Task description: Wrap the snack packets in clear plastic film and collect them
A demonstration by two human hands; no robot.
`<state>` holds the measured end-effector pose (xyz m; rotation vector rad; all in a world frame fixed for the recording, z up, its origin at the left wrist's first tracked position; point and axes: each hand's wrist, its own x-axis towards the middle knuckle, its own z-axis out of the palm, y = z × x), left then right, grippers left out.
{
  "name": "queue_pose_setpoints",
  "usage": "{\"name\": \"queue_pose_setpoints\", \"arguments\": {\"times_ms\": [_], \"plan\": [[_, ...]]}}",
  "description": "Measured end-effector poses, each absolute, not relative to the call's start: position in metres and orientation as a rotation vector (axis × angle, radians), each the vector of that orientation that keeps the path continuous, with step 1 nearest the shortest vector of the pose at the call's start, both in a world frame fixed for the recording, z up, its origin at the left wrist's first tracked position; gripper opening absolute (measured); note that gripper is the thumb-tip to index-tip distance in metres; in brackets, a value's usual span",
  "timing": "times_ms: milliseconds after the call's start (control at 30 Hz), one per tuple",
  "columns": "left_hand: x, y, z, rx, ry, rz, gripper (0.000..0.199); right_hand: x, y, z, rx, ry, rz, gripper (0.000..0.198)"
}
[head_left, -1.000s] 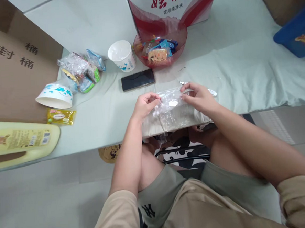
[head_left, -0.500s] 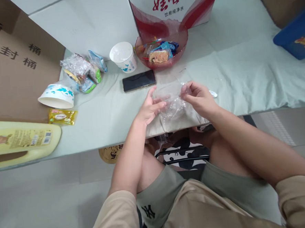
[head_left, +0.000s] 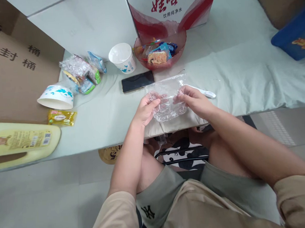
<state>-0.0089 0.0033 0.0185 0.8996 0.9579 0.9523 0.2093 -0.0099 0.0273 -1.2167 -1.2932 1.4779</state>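
A clear plastic bag [head_left: 171, 110] is stretched between my two hands, close above the table's near edge. My left hand [head_left: 147, 109] pinches its left side, thumb on top. On the opposite side my right hand [head_left: 193, 99] grips the bag between thumb and fingers. Through the thin film some of my fingertips show. A white, slim-handled tool [head_left: 205, 93] lies just beyond my right hand, partly covered by it; I cannot tell its kind. The black phone [head_left: 137, 81] rests flat beyond my left hand.
Behind the phone stand a paper cup [head_left: 123, 59] and a pink bowl [head_left: 173, 59] of wrapped snacks. Farther left are bagged snacks [head_left: 78, 68], a tipped paper cup [head_left: 57, 97], a yellow packet [head_left: 62, 117] and a pale yellow jug [head_left: 54, 139]. Boxes [head_left: 85, 28] line the back.
My left hand has closed from spread fingers onto the bag. My right hand has shifted slightly lower, the bag is opened out flatter, and more of the white tool shows.
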Motion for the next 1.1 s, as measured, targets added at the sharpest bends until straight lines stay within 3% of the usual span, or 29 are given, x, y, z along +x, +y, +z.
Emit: {"name": "queue_pose_setpoints", "arguments": {"times_ms": [200, 267, 367, 433, 500, 600, 700, 767, 833, 967, 1100], "plan": [[-0.015, 0.004, 0.017, 1.095, 1.204, 0.865, 0.047, 0.213, -0.011, 0.025, -1.203, -1.337, 1.588, 0.035], [-0.020, 0.003, 0.023, 1.074, 1.178, 0.928, 0.046, 0.214, -0.013, 0.028, -1.108, -1.308, 1.574, 0.039], [-0.030, 0.002, 0.033, 1.008, 1.058, 1.012, 0.033, 0.215, -0.014, 0.031, -0.978, -1.224, 1.620, 0.028], [-0.035, 0.002, 0.036, 0.996, 0.976, 0.995, 0.031, 0.216, -0.013, 0.032, -0.957, -1.215, 1.652, 0.034], [-0.037, 0.002, 0.034, 1.044, 0.954, 0.951, 0.036, 0.216, -0.010, 0.031, -1.030, -1.293, 1.596, 0.042], [-0.032, 0.000, 0.028, 1.162, 1.058, 0.914, 0.027, 0.215, -0.009, 0.028, -1.277, -1.466, 1.374, 0.029], [-0.023, -0.001, 0.022, 1.194, 1.167, 0.944, 0.042, 0.210, -0.012, 0.025, -1.405, -1.478, 1.274, 0.062], [-0.021, 0.001, 0.021, 1.197, 1.204, 1.023, 0.048, 0.207, -0.013, 0.023, -1.378, -1.388, 1.274, 0.074], [-0.021, 0.004, 0.019, 1.217, 1.234, 1.105, 0.047, 0.205, -0.012, 0.021, -1.302, -1.273, 1.299, 0.069], [-0.025, 0.013, 0.013, 1.274, 1.307, 1.230, 0.044, 0.204, -0.007, 0.020, -1.207, -1.179, 1.325, 0.034], [-0.019, 0.013, 0.010, 1.387, 1.460, 1.446, 0.028, 0.200, -0.007, 0.024, -1.360, -1.340, 1.005, 0.017]]}}
